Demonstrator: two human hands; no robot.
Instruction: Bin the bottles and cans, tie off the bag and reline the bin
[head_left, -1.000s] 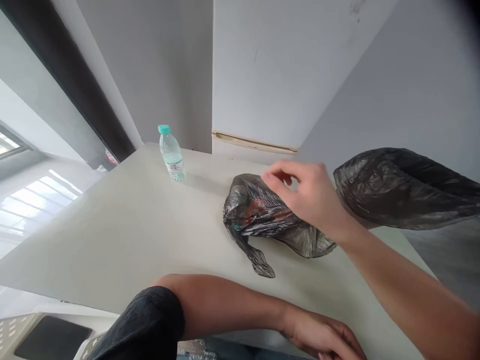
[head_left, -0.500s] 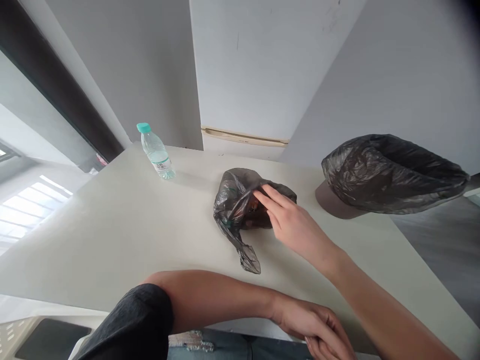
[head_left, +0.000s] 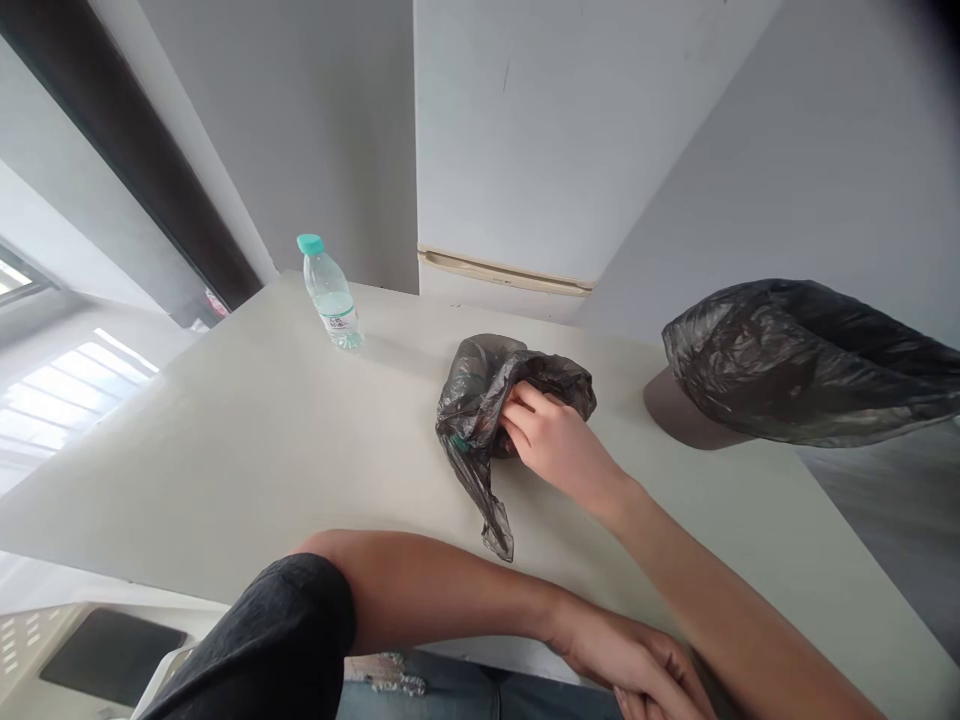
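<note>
A thin black plastic bag [head_left: 469, 400] sits crumpled on the white table, its twisted tail hanging toward me. Through the film I make out something with a green part; the rest of its contents is unclear. My right hand [head_left: 551, 435] reaches into the bag's opening. Its fingers are bent and closed together, their tips hidden inside, so what they pinch cannot be seen. My left hand [head_left: 637, 655] rests at the table's near edge, below the right forearm. Its fingers are curled in, with nothing visible in them, and the frame cuts it off partly.
A water bottle with a turquoise cap [head_left: 334, 300] stands at the table's back left. To the right, a brownish bin [head_left: 694, 415] lined with a black bag [head_left: 795, 365] stands at the table's edge. A white fridge [head_left: 510, 150] is behind the table [head_left: 300, 430].
My right hand's fingers have gone from stretched out on the bag's rim to bent inside its opening. The opening is spread wider. My left hand stays put; the view has shifted slightly.
</note>
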